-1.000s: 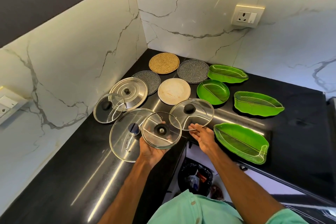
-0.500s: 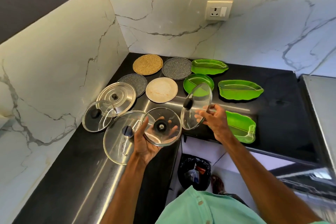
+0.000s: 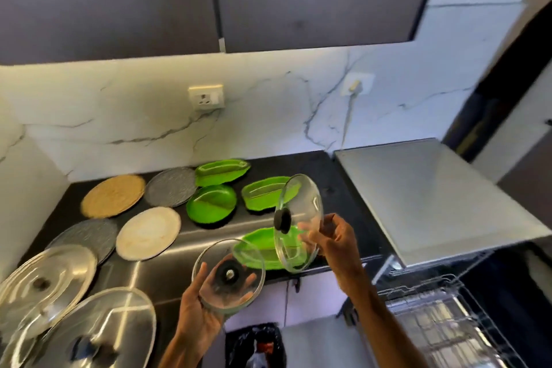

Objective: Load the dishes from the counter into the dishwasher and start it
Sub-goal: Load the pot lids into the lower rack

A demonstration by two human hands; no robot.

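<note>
Head view: nearest, the left hand point(image 3: 197, 317) cradles a small glass lid point(image 3: 228, 276) underside up, fingers spread beneath, thumb on its rim. The right hand point(image 3: 337, 236) pinches a larger glass lid point(image 3: 298, 221) upright by its edge, probably to slot it into the dishwasher rack point(image 3: 442, 317). Green dishes point(image 3: 212, 203) wait on the counter point(image 3: 328, 170) beyond.

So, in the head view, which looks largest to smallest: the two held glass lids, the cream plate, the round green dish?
1-2. Unranked: flat lid in the left hand and tilted lid in the right hand; its tilt and their nearness make it unsure.
3. cream plate
4. round green dish
</note>
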